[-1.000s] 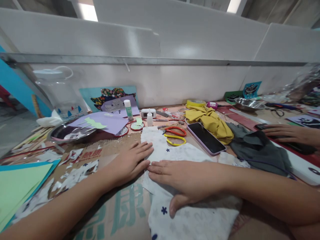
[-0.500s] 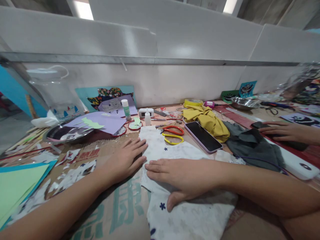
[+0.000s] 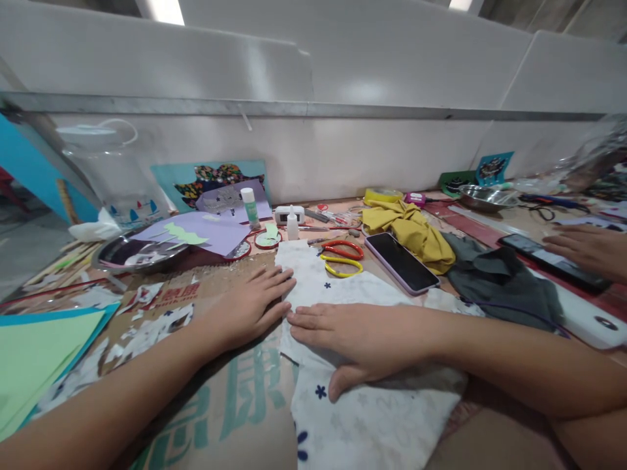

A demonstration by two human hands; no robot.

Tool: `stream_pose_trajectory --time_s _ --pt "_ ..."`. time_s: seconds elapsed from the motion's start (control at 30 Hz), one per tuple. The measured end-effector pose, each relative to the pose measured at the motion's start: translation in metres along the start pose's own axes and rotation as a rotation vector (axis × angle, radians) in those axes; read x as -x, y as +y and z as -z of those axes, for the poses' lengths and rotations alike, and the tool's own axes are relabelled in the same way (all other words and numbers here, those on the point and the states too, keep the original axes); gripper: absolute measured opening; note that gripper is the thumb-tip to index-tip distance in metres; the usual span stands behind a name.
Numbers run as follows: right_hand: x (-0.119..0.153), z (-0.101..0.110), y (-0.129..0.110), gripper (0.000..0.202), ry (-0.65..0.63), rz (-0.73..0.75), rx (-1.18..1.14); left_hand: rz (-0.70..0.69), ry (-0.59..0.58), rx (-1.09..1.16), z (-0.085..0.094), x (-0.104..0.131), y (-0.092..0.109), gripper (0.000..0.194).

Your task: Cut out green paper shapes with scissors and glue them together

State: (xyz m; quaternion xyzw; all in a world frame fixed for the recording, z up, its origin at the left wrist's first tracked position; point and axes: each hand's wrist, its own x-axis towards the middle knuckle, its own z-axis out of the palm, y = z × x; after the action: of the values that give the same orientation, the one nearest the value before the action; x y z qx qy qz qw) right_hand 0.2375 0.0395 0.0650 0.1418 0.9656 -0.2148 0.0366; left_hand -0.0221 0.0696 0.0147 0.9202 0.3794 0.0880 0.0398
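Note:
A white cloth (image 3: 372,424) with dark blue flower prints lies on the cardboard (image 3: 245,391) in front of me. My left hand (image 3: 252,303) rests flat at the cloth's left edge, fingers stretched out and fingertips touching it. Across the middle of the cloth lies my right hand (image 3: 353,343), palm down, fingers extended and thumb apart. Neither hand grips anything. Just beyond the cloth are scissors (image 3: 343,258) with one red and one yellow handle loop. A phone (image 3: 401,262) in a pinkish case lies to their right.
Mustard cloth (image 3: 411,232) and dark grey cloth (image 3: 494,281) are bunched at the right. A glue stick (image 3: 249,207) and small white bottle (image 3: 292,224) stand at the back. At left are a metal bowl (image 3: 105,258) and green paper (image 3: 44,359). Another person's hand (image 3: 590,248) is far right.
The view has shifted slightly. My hands keep nearly the same place on the cloth. The other person's hand has moved right, uncovering a dark phone.

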Motion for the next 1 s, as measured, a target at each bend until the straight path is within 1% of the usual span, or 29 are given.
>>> stream_pose_trajectory --time_s 0.1,0.17,0.2,0.23,0.3,0.37,0.4,0.47,0.6,0.67,0.7,0.73,0.8,0.87,0.93,1.0 --pt "-0.0002 0.0004 -0.0006 0.085 -0.008 0.0 0.003 0.086 0.071 -0.089 -0.0014 -0.0001 -0.0014 0.053" --pt "-0.0003 0.0006 -0.0009 0.084 -0.013 -0.008 0.009 0.086 0.126 -0.137 0.0009 0.0006 0.0008 0.05" --pt "-0.0004 0.0006 -0.0011 0.084 -0.011 -0.009 0.01 0.056 0.141 -0.141 0.0024 0.0011 0.0024 0.048" --pt "-0.0003 0.0006 -0.0011 0.084 -0.005 -0.007 0.009 0.01 0.137 -0.127 0.004 0.0016 0.0042 0.047" --pt "-0.0002 0.0006 -0.0011 0.083 0.009 0.003 0.004 -0.092 0.081 -0.057 0.0055 0.0021 0.0068 0.045" --pt "-0.0002 0.0006 -0.0009 0.082 0.01 0.004 0.005 -0.135 0.01 0.011 0.0043 0.002 0.0071 0.046" --pt "-0.0002 0.0007 -0.0009 0.082 0.004 -0.001 0.01 -0.122 -0.007 0.027 0.0029 0.0017 0.0062 0.046" --pt "-0.0004 0.001 -0.0007 0.083 -0.012 -0.013 0.025 -0.049 0.007 0.012 -0.0007 0.0007 0.0032 0.048" --pt "-0.0008 0.0015 -0.0004 0.085 -0.028 -0.014 0.039 0.111 0.111 -0.109 -0.0027 -0.0007 -0.0015 0.049" --pt "-0.0007 0.0017 -0.0007 0.086 -0.03 -0.013 0.037 0.123 0.156 -0.159 0.0002 -0.0005 -0.0007 0.049" --pt "-0.0006 0.0018 -0.001 0.086 -0.03 -0.014 0.036 0.097 0.167 -0.165 0.002 -0.0001 0.0004 0.049" --pt "-0.0005 0.0019 -0.0013 0.086 -0.029 -0.014 0.034 0.053 0.164 -0.153 0.0036 0.0002 0.0016 0.048" --pt "-0.0003 0.0021 -0.0021 0.086 -0.026 -0.014 0.034 -0.051 0.119 -0.09 0.0051 0.0009 0.0038 0.045" --pt "-0.0003 0.0023 -0.0027 0.086 -0.022 -0.018 0.034 -0.094 0.056 -0.035 0.0043 0.001 0.0045 0.045" --pt "-0.0003 0.0023 -0.0027 0.086 -0.021 -0.018 0.033 -0.049 0.027 -0.042 0.002 0.0004 0.0035 0.047" --pt "-0.0004 0.0019 -0.0024 0.086 -0.021 -0.016 0.032 0.031 0.045 -0.098 0.0 -0.0004 0.0016 0.048"
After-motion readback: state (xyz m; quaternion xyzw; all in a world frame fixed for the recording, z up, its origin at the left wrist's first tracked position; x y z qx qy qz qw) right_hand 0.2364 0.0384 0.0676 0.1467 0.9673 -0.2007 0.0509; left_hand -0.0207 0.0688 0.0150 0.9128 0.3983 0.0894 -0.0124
